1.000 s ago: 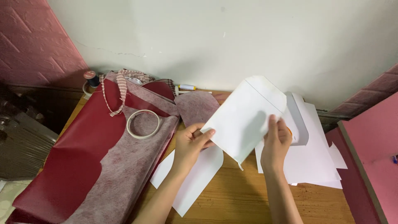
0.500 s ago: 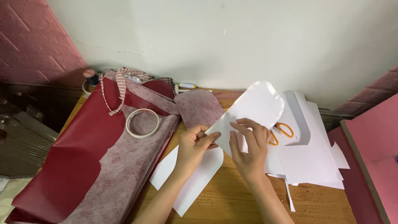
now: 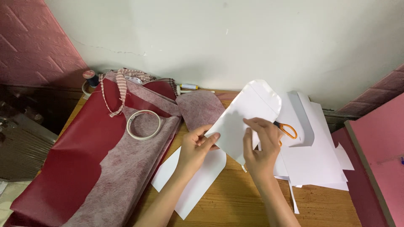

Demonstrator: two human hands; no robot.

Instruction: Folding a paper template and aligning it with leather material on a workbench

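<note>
A white paper pattern piece [image 3: 246, 113] with a rounded top is held tilted above the wooden table [image 3: 235, 206]. My left hand [image 3: 197, 147] pinches its lower left edge. My right hand [image 3: 259, 145] presses on its lower right part, fingers spread over the sheet. Just behind my right hand lie orange-handled scissors [image 3: 288, 130] on a stack of white paper sheets [image 3: 313, 155]. Another white paper piece [image 3: 198, 185] lies flat under my left wrist.
Dark red leatherette [image 3: 67, 159] and mottled pink-grey lining fabric [image 3: 126, 168] cover the table's left side, with a roll of tape [image 3: 144, 125] on top. A striped strap [image 3: 118, 90], thread spool [image 3: 89, 75] and pens [image 3: 189, 87] sit by the wall. A pink board [image 3: 378, 147] stands right.
The held paper piece has been turned and lowered toward the table. My right hand moved from its right edge onto its lower face, uncovering the scissors.
</note>
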